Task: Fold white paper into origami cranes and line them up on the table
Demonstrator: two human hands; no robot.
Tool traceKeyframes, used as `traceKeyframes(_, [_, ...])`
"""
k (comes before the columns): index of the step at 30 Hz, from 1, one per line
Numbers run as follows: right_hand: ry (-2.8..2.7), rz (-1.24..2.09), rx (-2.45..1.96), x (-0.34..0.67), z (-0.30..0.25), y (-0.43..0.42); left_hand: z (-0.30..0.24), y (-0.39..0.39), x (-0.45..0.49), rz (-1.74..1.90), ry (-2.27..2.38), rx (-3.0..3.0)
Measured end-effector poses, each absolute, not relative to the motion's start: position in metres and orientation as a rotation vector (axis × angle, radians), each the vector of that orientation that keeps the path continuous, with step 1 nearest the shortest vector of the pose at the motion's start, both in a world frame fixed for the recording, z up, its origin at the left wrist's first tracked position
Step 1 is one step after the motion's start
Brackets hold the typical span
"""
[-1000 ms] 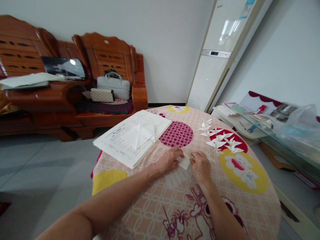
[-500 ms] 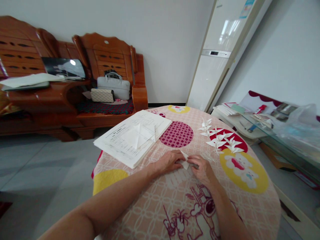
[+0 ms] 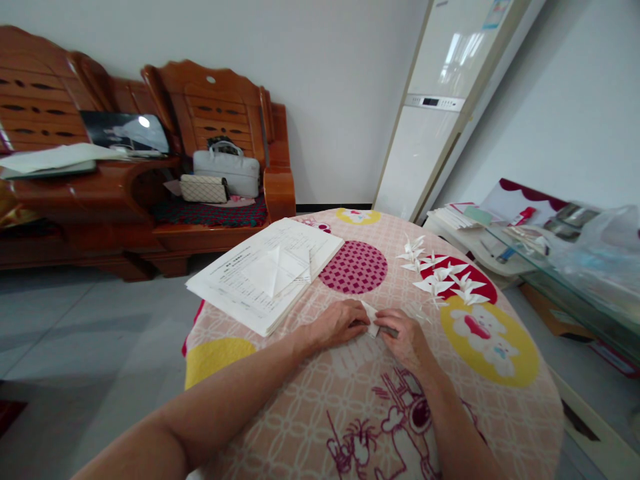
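A small folded piece of white paper (image 3: 371,319) lies on the patterned tablecloth (image 3: 300,407) between my two hands. My left hand (image 3: 343,321) is closed on its left side, fingers pressed to the paper. From the right, my right hand (image 3: 404,335) pinches the opposite side, its fingertips close to those of the left. Parts of the paper are hidden under the fingers. Several folded white paper cranes (image 3: 440,277) stand in a cluster beyond my right hand. Past my left hand is a stack of printed sheets (image 3: 240,267), with a creased white paper square (image 3: 275,272) on top.
A glass-topped side table (image 3: 530,260) at the right bears papers and a plastic bag (image 3: 607,247). Behind the round table stand a tall white air conditioner (image 3: 425,140) and a wooden chair (image 3: 277,193) with a grey bag (image 3: 230,172) on it.
Both hands stay in nearly the same place. The paper between them shows a narrower outline, and the fingers have shifted slightly on it. The camera view has tilted a little.
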State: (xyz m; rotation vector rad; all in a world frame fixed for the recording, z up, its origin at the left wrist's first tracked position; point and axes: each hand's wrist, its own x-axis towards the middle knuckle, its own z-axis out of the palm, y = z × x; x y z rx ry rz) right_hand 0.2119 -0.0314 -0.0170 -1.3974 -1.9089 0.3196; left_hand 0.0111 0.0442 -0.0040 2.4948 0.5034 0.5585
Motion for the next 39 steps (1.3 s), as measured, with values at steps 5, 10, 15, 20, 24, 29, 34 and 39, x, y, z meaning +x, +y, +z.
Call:
traceKeyframes(5, [-1.935, 0.310, -1.386, 0.214, -0.022, -0.030, -0.005, 0.043, 0.010, 0.572, 0.484, 2.541])
traceKeyframes(10, [-1.923, 0.314, -1.392, 0.213, -0.021, -0.032, -0.004, 0.041, 0.009, 0.555, 0.497, 2.592])
traceKeyframes(15, [-1.916, 0.315, -1.425, 0.211, -0.017, -0.032, -0.006, 0.039, 0.014, 0.548, 0.594, 2.574])
traceKeyframes(20, [-1.964, 0.260, -1.527, 0.209, -0.011, -0.032, -0.008, 0.039, 0.019, 0.591, 0.730, 2.431])
traceKeyframes(24, [-1.929, 0.347, -1.635, 0.207, -0.006, -0.032, -0.008, 0.038, 0.022, 0.610, 0.820, 2.336])
traceKeyframes(29, [-1.694, 0.665, -1.784, 0.206, -0.006, -0.029, -0.005, 0.036, 0.025, 0.592, 0.932, 2.275])
traceKeyframes(34, [-1.528, 0.892, -1.790, 0.204, -0.007, -0.026, -0.004, 0.035, 0.030, 0.569, 1.044, 2.297])
traceKeyframes(39, [-1.504, 0.863, -1.907, 0.201, -0.003, -0.024, -0.003, 0.036, 0.034, 0.559, 1.145, 2.290])
